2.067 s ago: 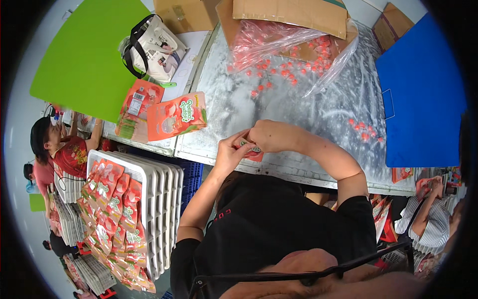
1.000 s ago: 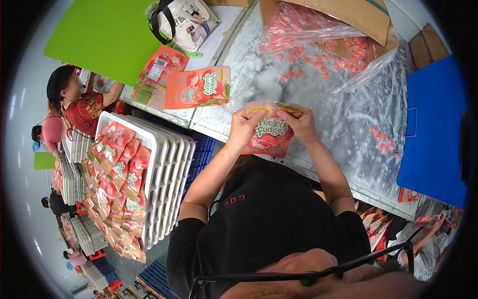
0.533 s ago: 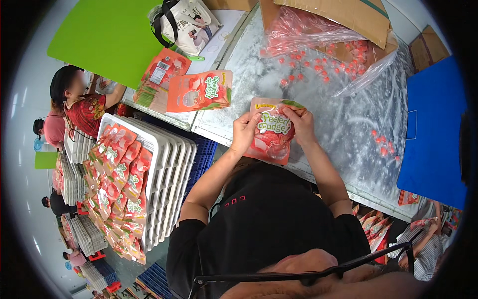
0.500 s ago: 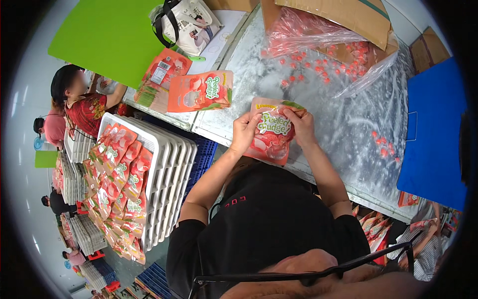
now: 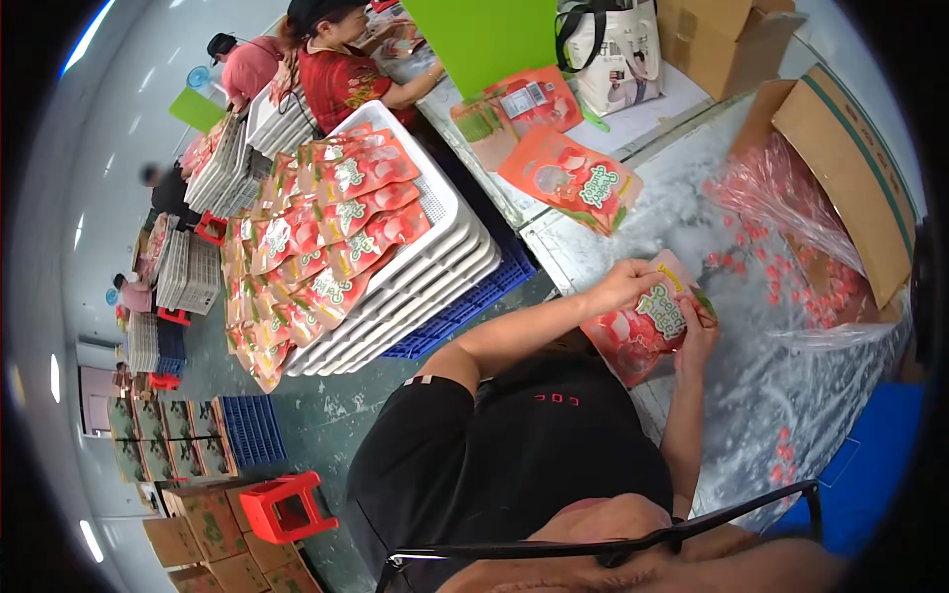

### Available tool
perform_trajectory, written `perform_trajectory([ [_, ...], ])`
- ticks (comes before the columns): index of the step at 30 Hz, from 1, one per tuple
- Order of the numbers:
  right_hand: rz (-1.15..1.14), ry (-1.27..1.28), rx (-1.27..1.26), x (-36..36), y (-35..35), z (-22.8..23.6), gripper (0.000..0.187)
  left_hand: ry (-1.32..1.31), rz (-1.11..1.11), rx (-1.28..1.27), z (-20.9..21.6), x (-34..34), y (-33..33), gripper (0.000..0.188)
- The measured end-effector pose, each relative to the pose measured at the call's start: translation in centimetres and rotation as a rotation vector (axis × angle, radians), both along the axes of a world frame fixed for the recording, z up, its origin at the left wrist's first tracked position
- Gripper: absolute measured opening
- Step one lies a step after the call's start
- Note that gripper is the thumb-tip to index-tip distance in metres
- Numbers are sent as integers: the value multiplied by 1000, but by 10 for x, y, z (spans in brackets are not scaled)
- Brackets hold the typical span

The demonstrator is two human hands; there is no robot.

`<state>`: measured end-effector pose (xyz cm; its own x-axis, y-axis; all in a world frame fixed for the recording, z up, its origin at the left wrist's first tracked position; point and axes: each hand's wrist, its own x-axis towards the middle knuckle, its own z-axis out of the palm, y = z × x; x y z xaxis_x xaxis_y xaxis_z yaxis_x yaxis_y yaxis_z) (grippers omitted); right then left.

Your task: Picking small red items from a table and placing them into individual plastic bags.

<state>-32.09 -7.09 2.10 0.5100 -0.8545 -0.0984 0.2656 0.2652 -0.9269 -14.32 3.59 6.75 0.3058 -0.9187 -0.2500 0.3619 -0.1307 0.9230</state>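
Close to my body, over the near edge of the metal table [image 5: 727, 415], I hold a red candy pouch [image 5: 633, 341] by its upper part. My left hand [image 5: 625, 285] grips its top left edge, fingers closed. My right hand [image 5: 698, 331] pinches the top right side. The pouch's printed front faces up; whether its top is sealed I cannot tell. Beyond my left hand a flat red pouch [image 5: 573, 183] lies on the table. Behind it is another pouch [image 5: 529, 99] with a white label.
A stack of white trays [image 5: 450, 262] stands at my left, its top tray piled with filled pouches [image 5: 326, 222]. At right an open carton [image 5: 860, 178] spills small red-wrapped candies [image 5: 811, 287]. A tote bag [image 5: 618, 59] sits behind. A co-worker [image 5: 346, 74] is beyond the trays; a red stool [image 5: 287, 506] stands on the floor.
My view has swung left, showing more of the tray stack and the floor. Both hands still hold the same pouch, which has stayed in front of my body.
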Motion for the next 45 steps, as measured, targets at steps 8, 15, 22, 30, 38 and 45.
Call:
perform_trajectory([
  [8, 28, -77, 94, 4, 8, -2, 20, -16, 203, -1, -26, -1, 14, 31],
  [15, 237, -173, 241, 35, 10, 29, 36, -320, 429, 75, 13, 33, 55, 36],
  [22, 271, -2, 189, 16, -22, 27, 36, -698, 1495, -190, 90, 182, 242, 33],
  [30, 146, 133, 218, -29, -47, -13, 25, -1938, 1554, 952, 73, 196, 310, 70],
  [38, -13, 180, 134, -39, -69, -23, 22, -1839, 576, 1281, 40, 253, 273, 65],
  [45, -474, 705, -1027, -44, -177, -15, 34, -2140, 813, 1078, 57, 225, 249, 52],
])
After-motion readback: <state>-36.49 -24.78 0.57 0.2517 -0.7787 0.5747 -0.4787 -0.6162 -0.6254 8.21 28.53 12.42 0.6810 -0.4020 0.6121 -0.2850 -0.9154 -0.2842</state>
